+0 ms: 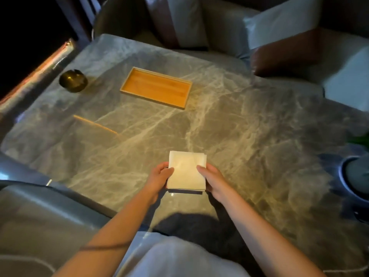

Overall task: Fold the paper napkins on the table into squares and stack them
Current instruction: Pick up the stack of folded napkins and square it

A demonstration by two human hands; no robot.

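A white stack of paper napkins, square in outline, is held just above the marble table near its front edge, casting a dark shadow under its near side. My left hand grips the stack's left edge with the thumb on top. My right hand grips the right edge, thumb also on top. The layers show slightly offset at the far right corner.
A shallow wooden tray lies at the back middle. A round brass bowl sits at the back left. A thin wooden strip lies left of centre. A potted plant stands at the right edge. Cushioned seats surround the table.
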